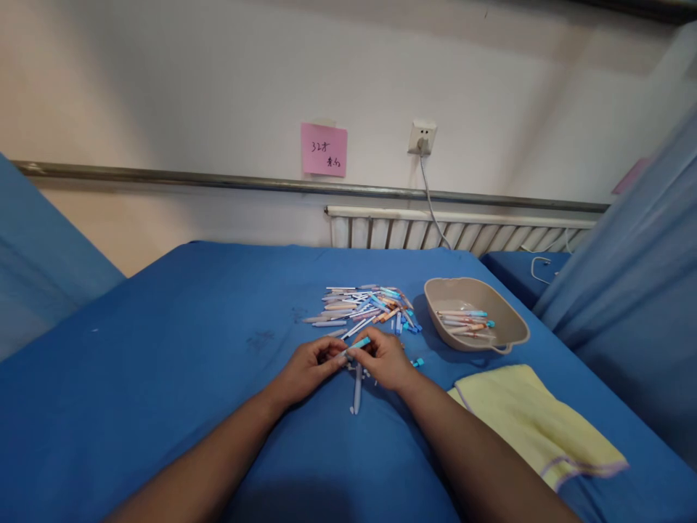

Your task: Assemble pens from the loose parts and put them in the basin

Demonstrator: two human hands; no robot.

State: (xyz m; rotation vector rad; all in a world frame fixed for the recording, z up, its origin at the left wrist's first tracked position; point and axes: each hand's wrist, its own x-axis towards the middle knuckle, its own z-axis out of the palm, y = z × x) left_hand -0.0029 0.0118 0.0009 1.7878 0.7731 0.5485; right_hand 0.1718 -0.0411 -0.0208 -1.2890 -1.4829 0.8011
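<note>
To the left of the beige, rounded plastic basin (515, 323), and a little nearer to me than it, my two bare hands meet over a smooth blue cloth cover (163, 349). My left hand (310, 367) pinches the pale end of a slim pen-like piece with a turquoise end (361, 343), thumb against fingers; my right hand (388, 357) is closed on its turquoise end. I likely hold it from both sides so that neither end can twist away. The loose pile of white, grey, orange and blue pen parts (384, 309) lies left of the basin, probably to be within easy reach, while several finished-looking, multicoloured pens (465, 322) rest inside the basin, perhaps so they don't mix with the pile. A yellow cloth with purple edging (523, 414) lies on the basin's near side. The piece I hold looks narrow, straight and tilted, its turquoise end bright; my fingers hide its middle
</note>
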